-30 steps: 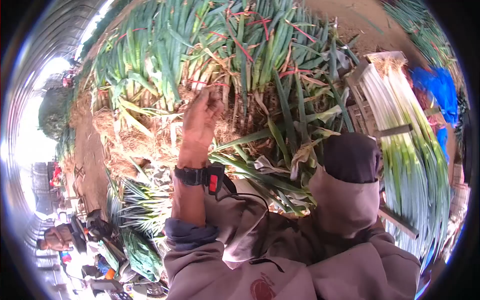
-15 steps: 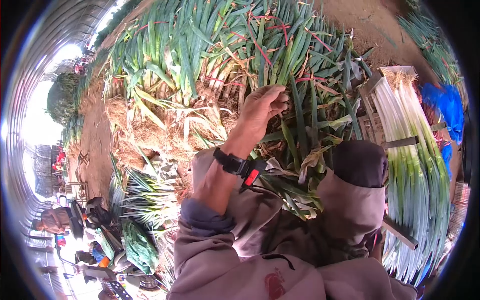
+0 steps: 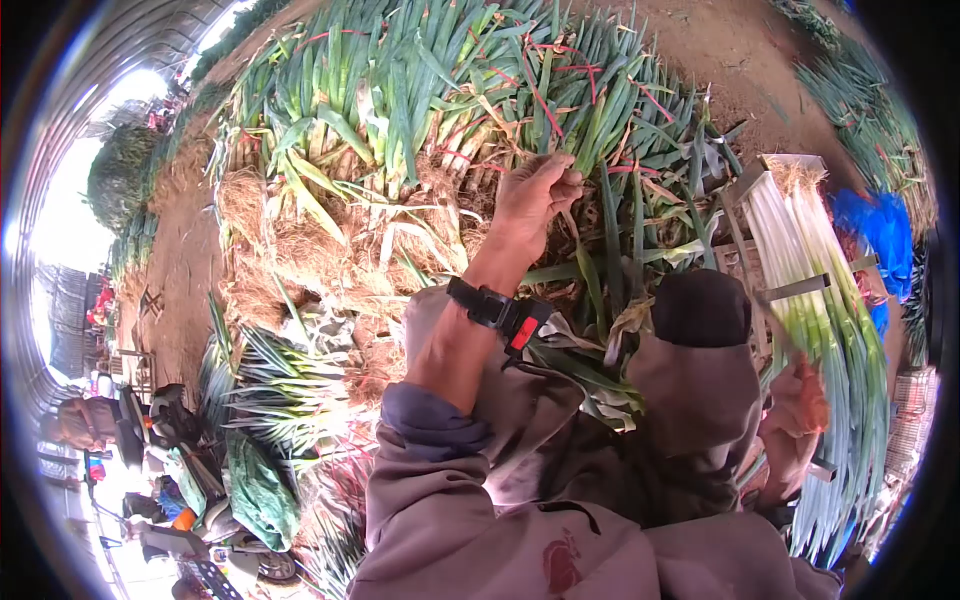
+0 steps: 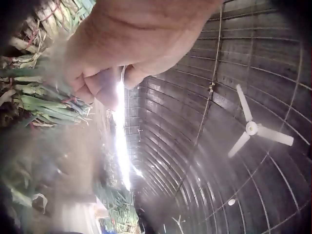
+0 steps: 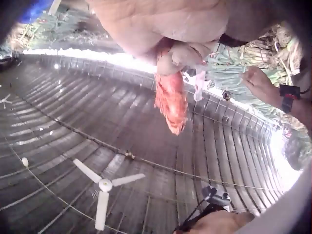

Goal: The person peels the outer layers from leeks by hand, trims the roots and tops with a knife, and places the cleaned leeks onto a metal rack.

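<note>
My left hand [image 3: 540,200], its fingers curled in toward the thumb, hovers close over the near, root side of a heap of long green onions [image 3: 380,100]. In the left wrist view the thumb of that hand [image 4: 141,39] bends toward the fingers; I cannot tell whether anything thin is pinched there. Beside my right knee, my right hand [image 3: 788,440] holds a crumpled orange-red bunch of thin material [image 5: 171,100], which hangs from the curled fingers in the right wrist view. Near that hand lie cleaned green onions [image 3: 830,330] with long white stems.
The cleaned onions lie in a wooden frame [image 3: 740,185] with short side bars. Red ties [image 3: 545,110] band the heaped bunches. Blue plastic [image 3: 875,220] lies beyond the frame. More green onions [image 3: 280,390] and a green sack [image 3: 260,490] are at the left. My knee [image 3: 700,310] stands between both hands.
My left hand has moved right from the tied bunches, mostly in the first half second. My right hand has come into view beside the knee with the orange-red bunch.
</note>
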Demonstrator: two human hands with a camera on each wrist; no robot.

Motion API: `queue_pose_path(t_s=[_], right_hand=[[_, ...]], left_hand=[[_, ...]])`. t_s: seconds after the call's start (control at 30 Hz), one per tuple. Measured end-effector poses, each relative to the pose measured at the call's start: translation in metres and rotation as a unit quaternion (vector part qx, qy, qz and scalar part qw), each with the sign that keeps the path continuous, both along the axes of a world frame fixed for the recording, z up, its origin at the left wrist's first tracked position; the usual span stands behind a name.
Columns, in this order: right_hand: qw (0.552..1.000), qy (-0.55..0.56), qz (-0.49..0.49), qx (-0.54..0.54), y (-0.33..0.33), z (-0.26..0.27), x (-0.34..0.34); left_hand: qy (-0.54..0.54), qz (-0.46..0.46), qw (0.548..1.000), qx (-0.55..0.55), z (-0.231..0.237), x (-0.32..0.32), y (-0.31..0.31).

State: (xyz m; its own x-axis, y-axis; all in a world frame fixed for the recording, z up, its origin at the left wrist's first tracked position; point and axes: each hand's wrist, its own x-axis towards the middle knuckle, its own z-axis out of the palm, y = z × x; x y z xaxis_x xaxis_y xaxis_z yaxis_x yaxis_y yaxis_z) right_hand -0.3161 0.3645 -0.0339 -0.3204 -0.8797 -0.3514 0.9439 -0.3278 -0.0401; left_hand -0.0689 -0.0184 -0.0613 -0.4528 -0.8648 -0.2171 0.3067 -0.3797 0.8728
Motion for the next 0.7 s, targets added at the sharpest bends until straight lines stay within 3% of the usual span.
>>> queue_pose_path(t_s=[0.03,0.1,0.13,0.17,0.2,0.27,0.3,0.37,0.4,0.47,0.5,0.57,0.63,0.7], right_hand=[[1.0,0.0,-0.002,0.002,-0.013,0.008,0.0],[0.98,0.119,0.121,-0.104,-0.03,0.022,-0.005],[0.969,0.216,0.112,-0.05,-0.04,0.031,-0.005],[0.947,0.307,0.093,-0.004,-0.052,0.042,-0.001],[0.915,0.393,0.076,0.051,-0.064,0.053,0.004],[0.823,0.55,0.085,0.112,-0.095,0.075,0.009],[0.765,0.621,0.117,0.129,-0.111,0.081,0.006],[0.708,0.673,0.18,0.114,-0.136,0.073,0.002],[0.73,0.646,0.183,0.123,-0.144,0.063,0.004],[0.551,0.828,0.092,0.044,-0.166,0.022,0.02],[0.719,0.668,0.151,0.12,-0.176,0.0,0.033],[0.679,0.654,0.282,0.176,-0.191,-0.034,0.051],[0.636,0.665,0.328,0.213,-0.196,-0.064,0.082],[0.656,0.641,0.35,0.193,-0.188,-0.125,0.101]], left_hand=[[0.0,-0.002,1.0,0.002,-0.001,0.002,-0.002],[-0.026,0.019,0.999,-0.005,-0.007,-0.002,-0.008],[-0.047,-0.015,0.999,0.017,-0.022,0.002,-0.027],[-0.269,-0.1,0.884,-0.37,-0.034,0.018,-0.039],[-0.418,-0.114,0.807,-0.402,-0.004,0.022,-0.031],[-0.267,-0.05,0.951,-0.147,-0.009,0.028,-0.07],[-0.182,0.016,0.983,-0.027,-0.012,0.031,-0.088],[-0.216,0.021,0.97,-0.11,-0.011,0.039,-0.111],[-0.245,0.015,0.958,-0.147,-0.018,0.042,-0.123],[-0.279,0.009,0.943,-0.18,-0.042,0.043,-0.136],[-0.312,0.003,0.931,-0.188,-0.056,0.041,-0.139],[-0.358,-0.056,0.913,-0.187,-0.089,0.038,-0.146],[-0.399,-0.051,0.903,-0.15,-0.096,0.029,-0.133],[-0.423,-0.093,0.89,-0.141,-0.093,0.033,-0.135]])
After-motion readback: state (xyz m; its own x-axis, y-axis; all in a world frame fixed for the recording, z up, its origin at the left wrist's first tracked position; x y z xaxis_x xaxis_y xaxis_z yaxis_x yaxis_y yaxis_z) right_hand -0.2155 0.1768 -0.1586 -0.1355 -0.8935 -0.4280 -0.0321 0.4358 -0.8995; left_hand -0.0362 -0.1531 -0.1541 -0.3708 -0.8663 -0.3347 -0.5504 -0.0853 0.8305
